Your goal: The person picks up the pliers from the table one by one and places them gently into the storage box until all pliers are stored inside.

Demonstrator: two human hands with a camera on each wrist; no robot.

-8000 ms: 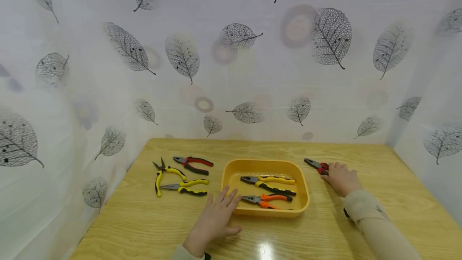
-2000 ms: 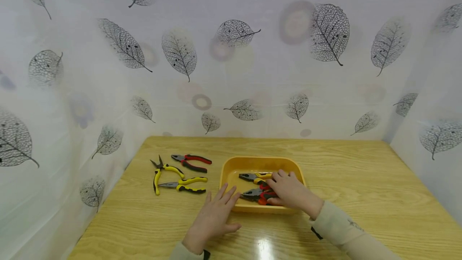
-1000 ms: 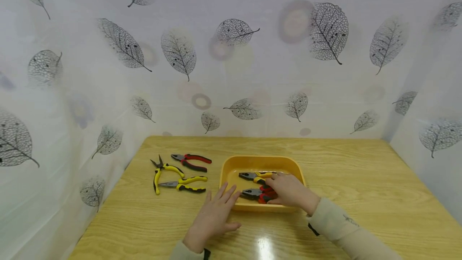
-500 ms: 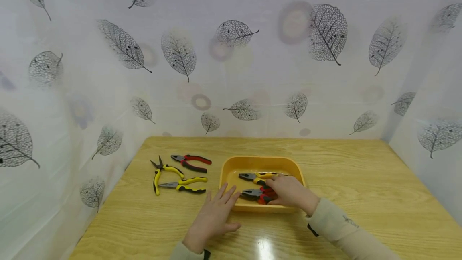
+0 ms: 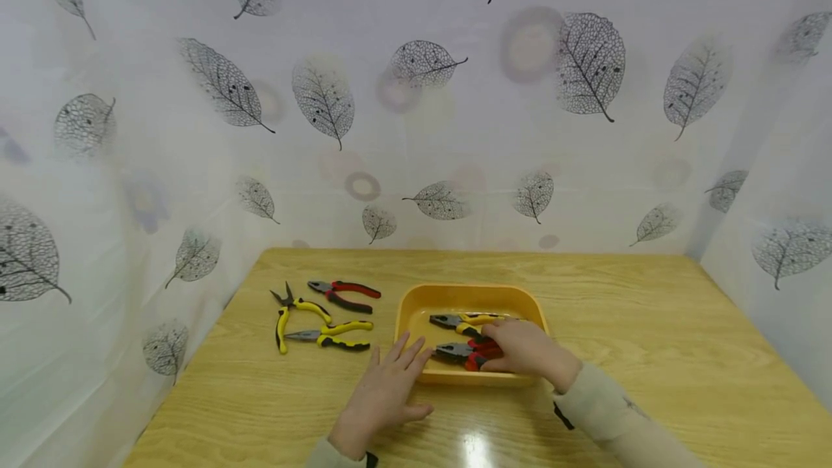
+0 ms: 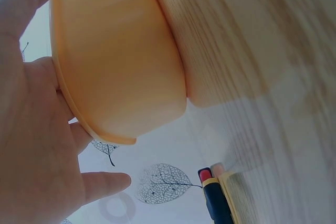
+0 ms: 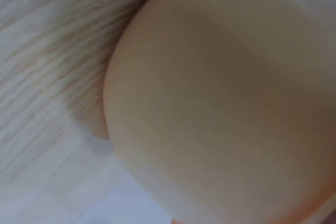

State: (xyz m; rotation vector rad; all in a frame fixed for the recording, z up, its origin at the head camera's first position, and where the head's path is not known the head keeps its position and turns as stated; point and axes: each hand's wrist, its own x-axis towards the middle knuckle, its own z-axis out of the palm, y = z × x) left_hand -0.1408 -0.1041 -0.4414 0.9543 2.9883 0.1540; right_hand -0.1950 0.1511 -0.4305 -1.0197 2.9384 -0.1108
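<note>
A yellow plastic tray (image 5: 474,297) sits on the table. Inside it, my right hand (image 5: 529,349) holds the handles of red-and-black pliers (image 5: 457,352), whose jaws point left. Just behind these lie yellow-and-black pliers (image 5: 463,323), their handle ends partly covered by my fingers. My left hand (image 5: 385,390) has its fingers spread against the tray's front left corner. In the left wrist view that hand (image 6: 39,129) touches the rim of the tray (image 6: 121,56). The right wrist view is filled by the tray's outer wall (image 7: 220,103); the hand's grip is hidden there.
Left of the tray lie other red-and-black pliers (image 5: 334,292), yellow needle-nose pliers (image 5: 323,338) and spread yellow pliers (image 5: 290,302). A leaf-patterned white sheet (image 5: 455,136) stands behind the wooden table (image 5: 650,352).
Eight seconds ago the right hand was at red-and-black pliers right of the tray; these are now in the tray, covering the orange pliers seen there before. Over the last second little has moved.
</note>
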